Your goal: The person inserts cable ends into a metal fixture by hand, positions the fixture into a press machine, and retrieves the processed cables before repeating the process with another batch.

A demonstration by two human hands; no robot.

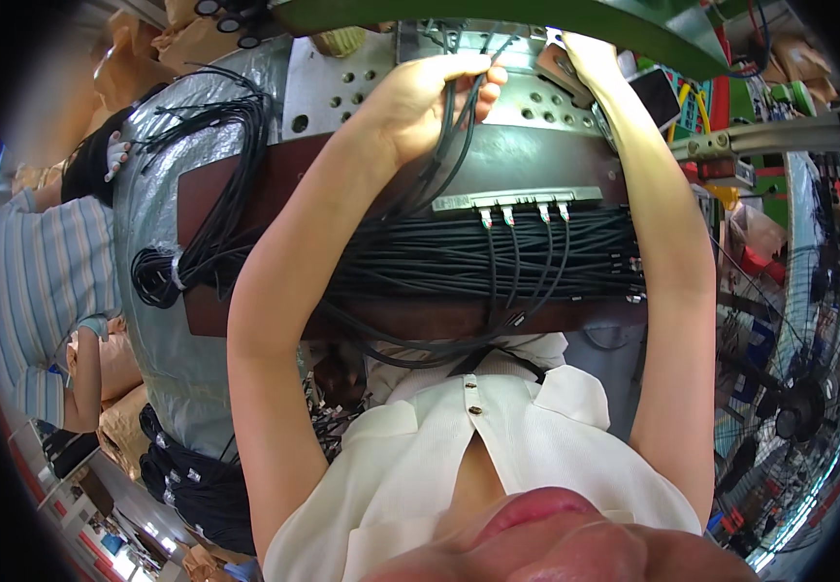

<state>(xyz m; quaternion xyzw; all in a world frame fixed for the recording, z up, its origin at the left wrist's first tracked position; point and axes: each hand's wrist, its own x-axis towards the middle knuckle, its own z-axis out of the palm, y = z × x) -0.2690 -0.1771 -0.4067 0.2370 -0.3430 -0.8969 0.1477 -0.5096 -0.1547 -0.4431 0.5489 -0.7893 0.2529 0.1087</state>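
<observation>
Off past my right wrist a flat phone (655, 95) lies tilted on the bench edge, its dark screen catching a pale glare. Just behind it stands a board (684, 97) covered in small coloured panels, teal and red with yellow. Along the far left corner of the bench sit crumpled brown paper bags (187, 39), and more brown paper bags (127, 412) are bunched down by the floor on my left. At the lower left edge I can make out a small printed carton (110, 543) in blue and red, too blurred to tell more.
</observation>
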